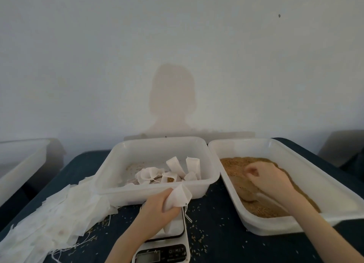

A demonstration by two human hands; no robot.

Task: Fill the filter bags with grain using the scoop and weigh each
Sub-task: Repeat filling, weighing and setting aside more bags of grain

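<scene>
My left hand (157, 209) is closed around a white filter bag (178, 196), holding it with its mouth up just above the white kitchen scale (173, 231). My right hand (269, 181) is down in the white tray (307, 164) of brown grain (262, 209). Its fingers are curled on a rounded, grain-coloured scoop (247, 192) that lies partly sunk in the grain. The scoop's handle is hidden under my hand. Several bags (171, 172) lie in the middle white tub (110, 170).
A heap of flat empty filter bags (49, 221) with loose strings covers the table's left front. Another pale tub (21, 164) stands at far left. Spilled grains dot the dark blue tabletop (216, 243) around the scale. A wall rises right behind the trays.
</scene>
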